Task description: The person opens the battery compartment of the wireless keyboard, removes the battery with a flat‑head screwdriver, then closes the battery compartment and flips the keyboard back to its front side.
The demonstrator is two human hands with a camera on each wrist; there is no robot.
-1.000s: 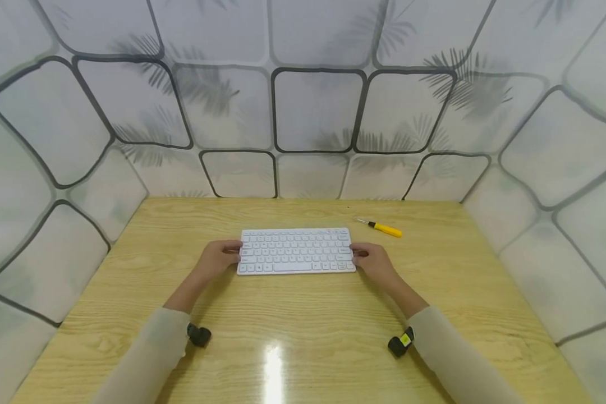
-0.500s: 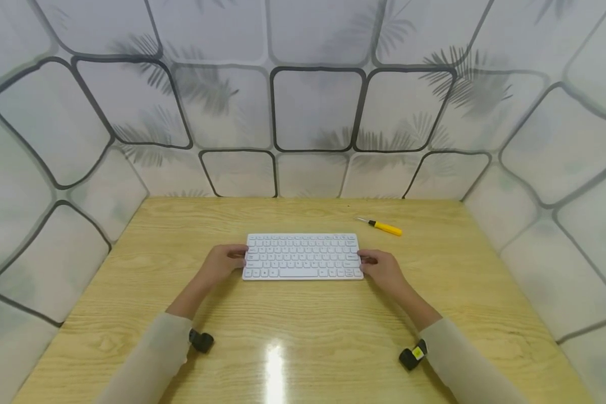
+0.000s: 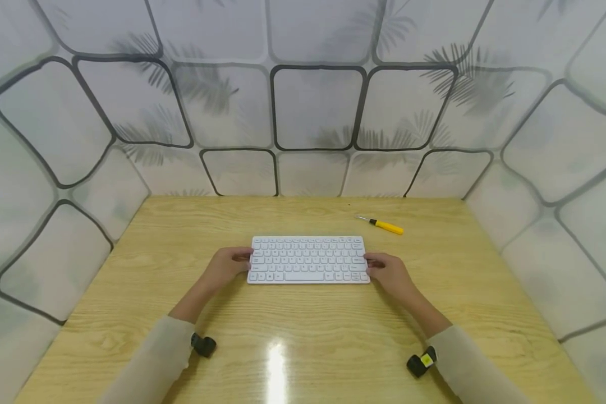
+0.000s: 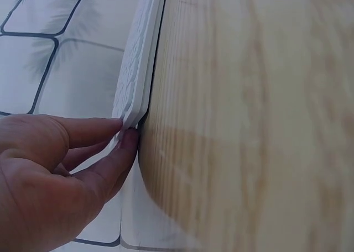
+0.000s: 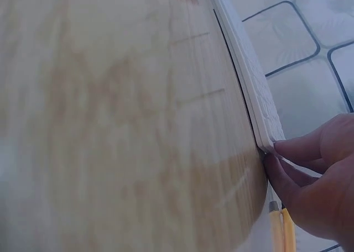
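A white keyboard [image 3: 308, 260] lies lengthwise across the middle of the wooden table, keys up. My left hand [image 3: 226, 266] pinches its left end between thumb and fingers. At the opposite end my right hand [image 3: 390, 274] holds it the same way. Seen from the left wrist, the keyboard's corner [image 4: 135, 105] sits between the fingertips, low over the wood. In the right wrist view the near corner of the keyboard [image 5: 265, 136] is pinched by the right hand [image 5: 318, 174]. A thin dark gap or shadow shows under its edge.
A yellow-handled screwdriver [image 3: 386, 226] lies behind the keyboard to the right, its tip pointing left. The wooden table [image 3: 303, 331] meets a patterned backdrop [image 3: 313, 112] at the back and both sides. A light reflection marks the table's front.
Both hands have shifted the keyboard to the right and slightly toward the front of the table, keeping hold of both ends. The screwdriver has stayed in place.
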